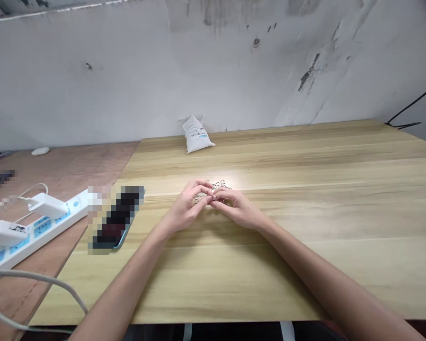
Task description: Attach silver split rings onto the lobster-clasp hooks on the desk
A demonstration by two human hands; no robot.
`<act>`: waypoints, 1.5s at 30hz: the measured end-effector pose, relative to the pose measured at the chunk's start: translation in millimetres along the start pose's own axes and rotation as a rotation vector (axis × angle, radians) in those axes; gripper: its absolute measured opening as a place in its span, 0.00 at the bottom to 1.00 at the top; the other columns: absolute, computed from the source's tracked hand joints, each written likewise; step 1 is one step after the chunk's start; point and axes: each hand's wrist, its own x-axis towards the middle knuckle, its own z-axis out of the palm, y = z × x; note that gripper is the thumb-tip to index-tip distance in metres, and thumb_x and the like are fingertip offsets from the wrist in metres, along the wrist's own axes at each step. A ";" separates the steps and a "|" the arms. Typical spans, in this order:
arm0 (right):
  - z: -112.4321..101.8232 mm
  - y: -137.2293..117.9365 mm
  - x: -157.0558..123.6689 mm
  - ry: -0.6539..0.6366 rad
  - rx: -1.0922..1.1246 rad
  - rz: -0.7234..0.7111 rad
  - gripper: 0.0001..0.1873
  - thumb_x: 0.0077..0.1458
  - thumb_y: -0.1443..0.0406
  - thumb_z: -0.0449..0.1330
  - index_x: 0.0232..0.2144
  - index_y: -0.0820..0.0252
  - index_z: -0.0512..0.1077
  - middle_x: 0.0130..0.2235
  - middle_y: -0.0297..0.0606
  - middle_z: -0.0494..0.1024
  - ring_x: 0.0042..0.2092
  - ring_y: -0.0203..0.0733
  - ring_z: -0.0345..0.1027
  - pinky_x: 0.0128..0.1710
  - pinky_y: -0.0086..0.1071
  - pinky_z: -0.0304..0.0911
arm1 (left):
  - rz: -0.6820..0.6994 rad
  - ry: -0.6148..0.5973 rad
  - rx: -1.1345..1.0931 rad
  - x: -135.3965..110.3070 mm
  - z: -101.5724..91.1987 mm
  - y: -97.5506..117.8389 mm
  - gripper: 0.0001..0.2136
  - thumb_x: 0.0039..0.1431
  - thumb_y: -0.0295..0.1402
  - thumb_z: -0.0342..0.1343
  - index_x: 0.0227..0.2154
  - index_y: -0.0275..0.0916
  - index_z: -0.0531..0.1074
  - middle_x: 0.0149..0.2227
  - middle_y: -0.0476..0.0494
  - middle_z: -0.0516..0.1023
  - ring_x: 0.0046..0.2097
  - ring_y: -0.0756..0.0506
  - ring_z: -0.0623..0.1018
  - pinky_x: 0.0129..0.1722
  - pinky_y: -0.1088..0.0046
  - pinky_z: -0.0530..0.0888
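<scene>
so the left hand [185, 207] and right hand [240, 209] are basically fingertip to fingertip, pinching something tiny [213, 198] I can't make out, beside some metal loops [223, 183] on the tabletop [341, 213]

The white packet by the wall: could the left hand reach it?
Probably, with a forward stretch: the white packet lies beyond the left hand, and nothing seems to block the way. That hand meets the right hand beside small metal pieces, so it might need freeing first.
</scene>
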 end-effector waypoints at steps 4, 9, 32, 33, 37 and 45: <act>-3.6 7.5 0.8 0.067 -0.297 -0.106 0.13 0.67 0.63 0.51 0.37 0.58 0.75 0.32 0.36 0.78 0.34 0.38 0.68 0.35 0.31 0.58 | 0.011 -0.007 0.131 0.0 -0.3 -2.0 0.07 0.67 0.34 0.48 0.39 0.42 0.71 0.51 0.41 0.71 0.57 0.41 0.69 0.57 0.59 0.66; -6.1 6.8 1.2 0.135 -0.854 -0.297 0.12 0.66 0.67 0.52 0.36 0.59 0.76 0.28 0.36 0.77 0.32 0.39 0.66 0.38 0.34 0.53 | 0.005 -0.022 0.350 -0.7 3.2 -7.0 0.08 0.68 0.33 0.45 0.39 0.42 0.70 0.52 0.41 0.72 0.57 0.41 0.68 0.57 0.57 0.61; 9.6 -2.0 -2.0 0.260 -0.373 0.016 0.09 0.62 0.64 0.56 0.30 0.59 0.71 0.28 0.33 0.76 0.27 0.33 0.65 0.31 0.28 0.56 | -0.050 0.120 0.335 0.6 0.5 -5.9 0.05 0.65 0.30 0.50 0.36 0.41 0.70 0.51 0.42 0.71 0.56 0.41 0.69 0.56 0.57 0.61; 9.5 -2.1 -1.7 0.271 -0.336 0.059 0.11 0.62 0.61 0.56 0.30 0.59 0.72 0.28 0.33 0.76 0.26 0.32 0.64 0.30 0.28 0.56 | -0.036 0.132 0.340 0.3 1.6 -4.4 0.05 0.65 0.30 0.50 0.36 0.41 0.70 0.51 0.42 0.71 0.56 0.41 0.68 0.57 0.57 0.61; 15.7 -4.3 -1.3 0.293 -0.267 0.108 0.13 0.61 0.58 0.58 0.29 0.59 0.73 0.27 0.33 0.75 0.25 0.32 0.62 0.28 0.28 0.55 | 0.005 0.140 0.325 -1.0 5.5 -0.9 0.05 0.65 0.29 0.50 0.36 0.41 0.71 0.53 0.43 0.70 0.56 0.41 0.68 0.57 0.58 0.61; 22.5 -4.8 -2.3 0.286 -0.316 0.132 0.11 0.58 0.62 0.56 0.25 0.60 0.69 0.25 0.32 0.71 0.25 0.32 0.60 0.27 0.27 0.52 | -0.011 0.140 0.273 -1.0 6.8 -0.9 0.04 0.64 0.29 0.53 0.35 0.42 0.73 0.53 0.44 0.71 0.57 0.42 0.68 0.58 0.58 0.61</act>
